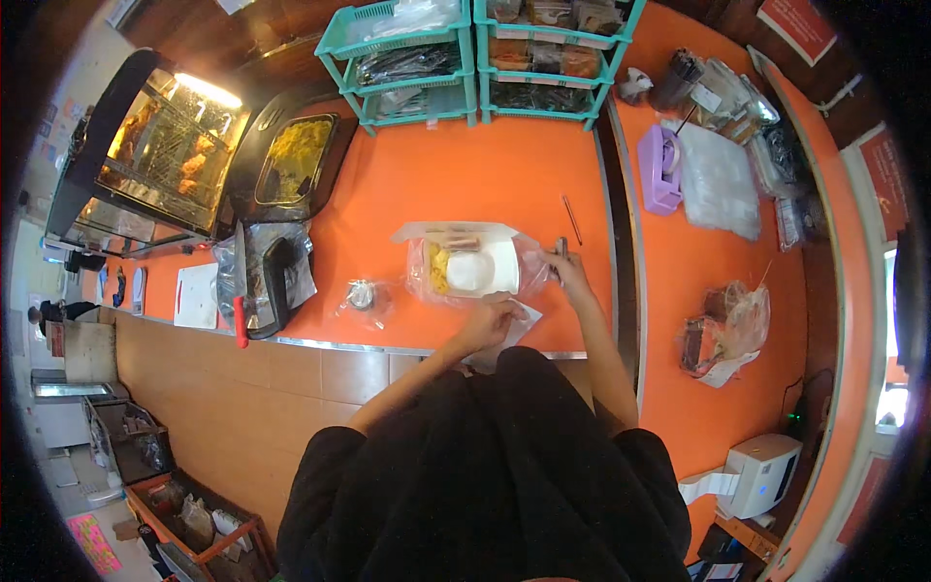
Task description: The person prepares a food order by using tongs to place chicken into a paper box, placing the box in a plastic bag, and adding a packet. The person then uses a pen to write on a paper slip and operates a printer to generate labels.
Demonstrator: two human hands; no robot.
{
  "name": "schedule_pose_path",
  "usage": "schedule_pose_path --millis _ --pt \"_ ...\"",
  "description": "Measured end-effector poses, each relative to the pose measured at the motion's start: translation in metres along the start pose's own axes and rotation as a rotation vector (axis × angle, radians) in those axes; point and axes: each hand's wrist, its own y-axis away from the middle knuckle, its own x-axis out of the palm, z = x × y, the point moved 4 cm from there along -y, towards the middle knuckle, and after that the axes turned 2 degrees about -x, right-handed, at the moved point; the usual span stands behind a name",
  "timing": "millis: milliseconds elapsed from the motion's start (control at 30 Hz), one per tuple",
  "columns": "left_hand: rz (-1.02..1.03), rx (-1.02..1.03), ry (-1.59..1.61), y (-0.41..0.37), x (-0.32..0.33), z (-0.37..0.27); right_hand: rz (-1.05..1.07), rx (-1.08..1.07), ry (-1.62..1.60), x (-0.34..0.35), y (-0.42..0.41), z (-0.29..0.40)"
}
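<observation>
An open white takeaway box (498, 268) stands on the orange counter, with a clear plastic bag (418, 280) around it. Inside are yellow food (439, 268) and a round whitish item (469, 271). My left hand (489, 325) is at the box's near edge, its fingers closed on a white paper slip (525, 324). To the right of the box, my right hand (567, 273) holds a small dark and metallic object (561, 247), perhaps a stapler, by the bag's right edge. Left of the box lies a small round container (360, 294) in clear plastic.
A pen (572, 220) lies at the right. Green tiered racks (407, 44) stand at the back. Further left are a lit food warmer (164, 145), a tray of yellow food (294, 156) and a red-handled knife (240, 320). A purple tape dispenser (658, 171) sits beyond the counter gap.
</observation>
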Motion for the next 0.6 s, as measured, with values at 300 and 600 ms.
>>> schedule_pose_path --millis 300,600 --pt "-0.246 -0.195 0.356 -0.011 -0.014 0.003 0.041 -0.019 -0.268 0.016 0.011 -0.009" --pt "-0.246 -0.351 0.142 -0.049 -0.015 0.029 -0.011 0.041 -0.582 0.027 0.019 -0.005"
